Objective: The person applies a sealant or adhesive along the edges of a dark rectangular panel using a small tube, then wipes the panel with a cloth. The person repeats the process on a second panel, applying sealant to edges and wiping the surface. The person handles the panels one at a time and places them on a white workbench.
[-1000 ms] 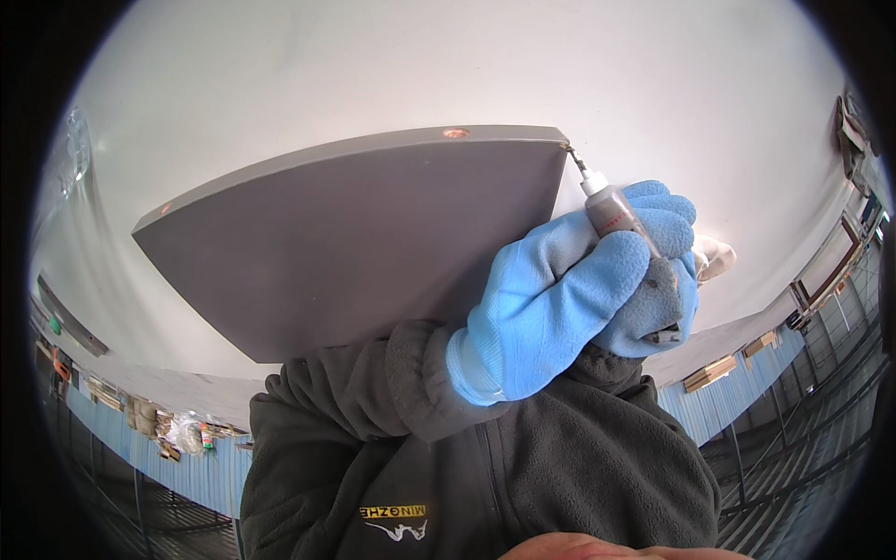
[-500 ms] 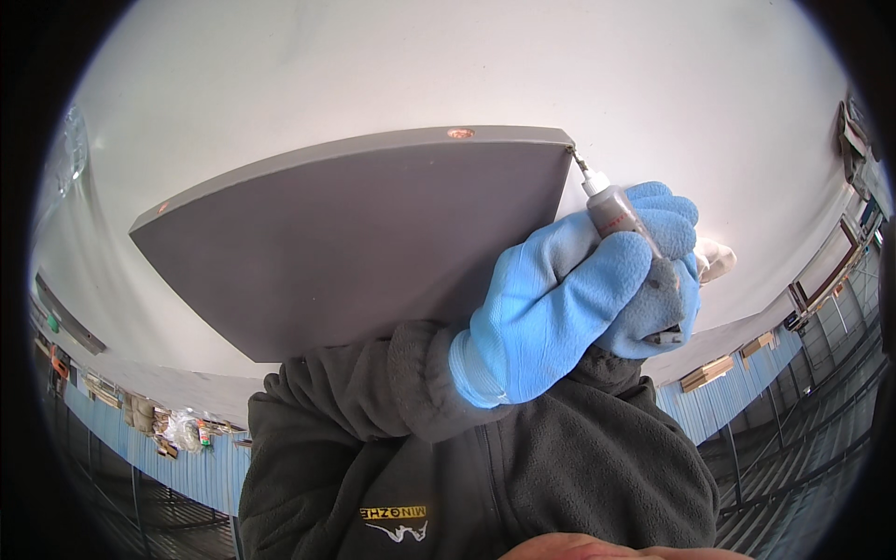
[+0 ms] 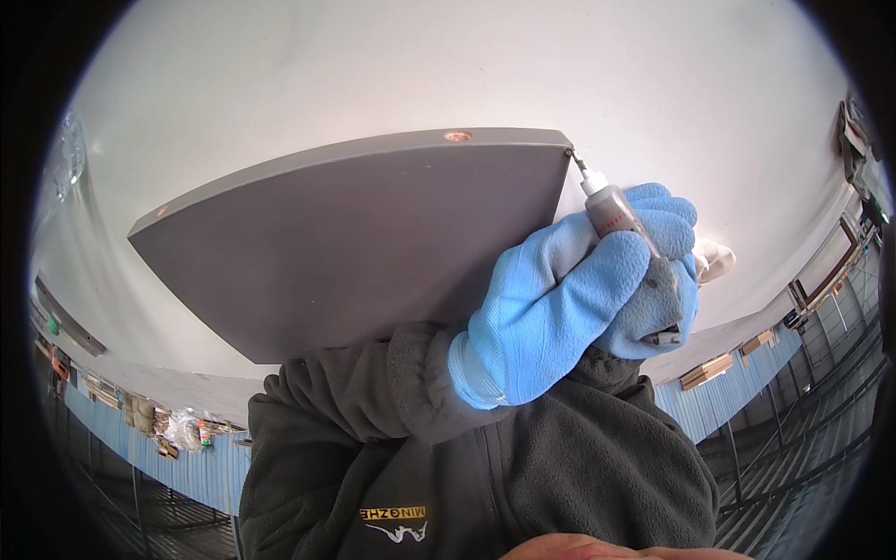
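A dark grey panel [image 3: 355,243] with a curved far edge rests on the pale work surface. Round copper-coloured spots [image 3: 457,136] mark its lighter edge. A small squeeze bottle [image 3: 611,207] with a white cap and thin nozzle points at the panel's far right corner, its tip touching or almost touching it. My left hand [image 3: 551,308], in a blue glove, closes around the bottle, thumb in front. My right hand [image 3: 658,322], in a matching stained glove, is closed at the bottle's lower part; the gloves overlap, hiding some fingers. Something whitish [image 3: 714,260] shows behind them.
The pale surface [image 3: 373,65] spreads beyond the panel. Clear plastic [image 3: 70,154] lies at the far left rim. Dark items [image 3: 859,154] sit at the right rim. Stacked wooden pieces [image 3: 707,371] and a bundle of clutter [image 3: 184,431] appear beyond the near edge.
Both hands and the bottle stay nearly in place. The panel's far edge appears shifted very slightly left and toward me; the nozzle remains at the same corner.
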